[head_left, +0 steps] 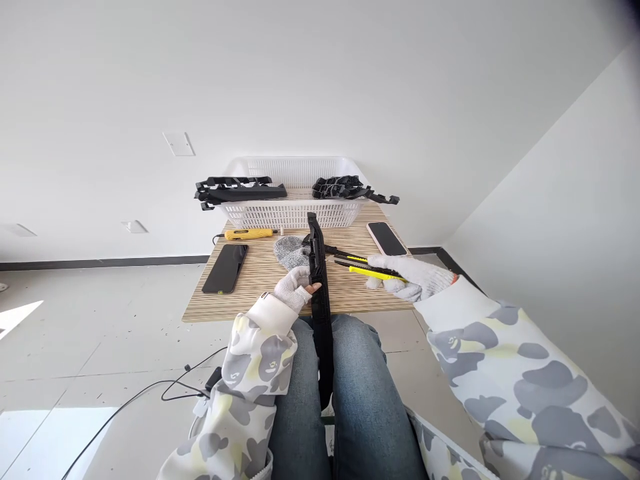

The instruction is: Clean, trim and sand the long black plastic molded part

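Observation:
A long black plastic part [320, 300] stands nearly upright between the knees, its upper end rising in front of the table. My left hand [296, 287], in a white glove with bare fingertips, is closed around its left side. My right hand [407, 273], in a white knitted glove, is closed on a yellow-and-black utility knife [373, 271] whose dark tip points left toward the part. Just beyond it lies a second slim black-and-yellow tool [350, 255]; its kind is unclear. A grey mottled cloth [290, 253] lies behind the part, partly hidden by it.
On the table [250, 300] are a dark phone [226, 269], a pink-edged phone [387, 239] and a yellow corded tool [249, 234]. A white basket [295, 215] at the back carries black plastic parts [243, 192] sticking over its sides. Cables [145, 393] run across the floor.

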`<state>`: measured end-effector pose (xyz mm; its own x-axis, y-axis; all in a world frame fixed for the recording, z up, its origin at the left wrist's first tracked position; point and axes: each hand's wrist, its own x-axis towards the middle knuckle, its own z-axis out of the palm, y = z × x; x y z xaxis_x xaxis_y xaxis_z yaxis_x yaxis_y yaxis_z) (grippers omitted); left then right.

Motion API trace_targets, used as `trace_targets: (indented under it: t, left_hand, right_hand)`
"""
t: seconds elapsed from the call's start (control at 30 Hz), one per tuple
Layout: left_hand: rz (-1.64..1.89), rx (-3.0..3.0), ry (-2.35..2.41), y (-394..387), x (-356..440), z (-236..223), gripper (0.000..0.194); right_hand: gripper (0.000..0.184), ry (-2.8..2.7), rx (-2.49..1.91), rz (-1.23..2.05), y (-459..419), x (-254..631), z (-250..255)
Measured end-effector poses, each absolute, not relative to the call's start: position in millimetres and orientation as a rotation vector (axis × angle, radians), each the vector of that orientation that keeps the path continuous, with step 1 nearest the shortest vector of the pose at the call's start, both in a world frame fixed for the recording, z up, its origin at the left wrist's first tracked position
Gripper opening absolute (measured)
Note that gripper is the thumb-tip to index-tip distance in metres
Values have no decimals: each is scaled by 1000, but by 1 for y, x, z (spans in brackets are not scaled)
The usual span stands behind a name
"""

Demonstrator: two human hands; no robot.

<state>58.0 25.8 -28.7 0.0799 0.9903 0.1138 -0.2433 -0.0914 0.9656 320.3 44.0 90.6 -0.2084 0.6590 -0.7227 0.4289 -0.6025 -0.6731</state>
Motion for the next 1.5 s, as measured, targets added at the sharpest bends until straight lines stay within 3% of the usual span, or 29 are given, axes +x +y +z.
trace_targets:
  t: [0.17,0.33,0.47,0.67,0.9,1.03,1.17,1.3,1.5]
  left_hand:
    - [1289,1161,938,27,57,-29,56]
    - [1267,1174,925,29,57,-30,58]
    - [1296,1186,916,33,56,-34,67]
    - [1294,1146,998,33,51,-40,92]
    - [1230,1171,1193,33,47,-40,116]
    - [1252,1187,1180,33,46,-41,117]
    - [1252,1166,1032,34,47,-43,108]
    - [1264,1242,856,36,53,-42,89]
    - [1418,1197,929,34,65,-18,66]
  right_hand:
    - [41,-1038,-1601,1897,26,325,58]
    - [36,-958,-1674,1460,16,314,31]
    - [46,-1362,-1843,1149,19,300,26]
    - [55,-2089,-1957,372,32,263,28]
    - [53,-2642,-1917,-15,38,257,29]
    - [52,-2521,-1914,16,33,278,30]
    - [53,-1961,-1917,389,20,297,19]
    - [54,-1528,-1806,629,9,302,9]
    - [59,-1459,-1839,713,12,301,9]
